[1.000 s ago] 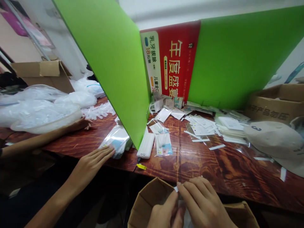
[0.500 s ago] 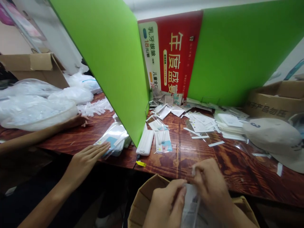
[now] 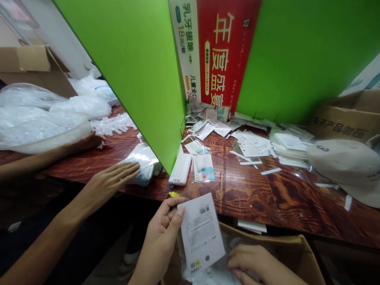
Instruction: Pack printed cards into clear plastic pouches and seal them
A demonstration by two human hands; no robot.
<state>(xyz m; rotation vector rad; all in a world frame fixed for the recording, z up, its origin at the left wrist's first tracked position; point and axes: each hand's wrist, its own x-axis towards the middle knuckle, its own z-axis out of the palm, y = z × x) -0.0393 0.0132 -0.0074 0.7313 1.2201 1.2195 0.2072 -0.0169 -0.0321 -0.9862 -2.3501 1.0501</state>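
Observation:
My left hand [image 3: 162, 233] is closed on a white packet [image 3: 202, 233] with a barcode and holds it up over a cardboard box [image 3: 293, 247] below the table edge. My right hand [image 3: 252, 265] is down inside that box. Its fingers curl into a heap of clear plastic packets [image 3: 213, 273], and what they grip is hidden. On the wooden table [image 3: 252, 198] just beyond lie a white power bank [image 3: 180, 169] and a clear packet with a blue card [image 3: 203, 168].
A co-worker's hand [image 3: 114, 178] rests flat on a stack of packets [image 3: 145, 160] left of the green divider [image 3: 133, 71]. Loose cards and packets [image 3: 252, 146] are scattered at the back. A white cap [image 3: 344, 164] and a carton [image 3: 347, 118] stand right; plastic bags [image 3: 38, 122] left.
Both my hands were together at the box's rim working a small packet. Now the left has raised a white packet and the right has dropped into the box. The view has tipped down.

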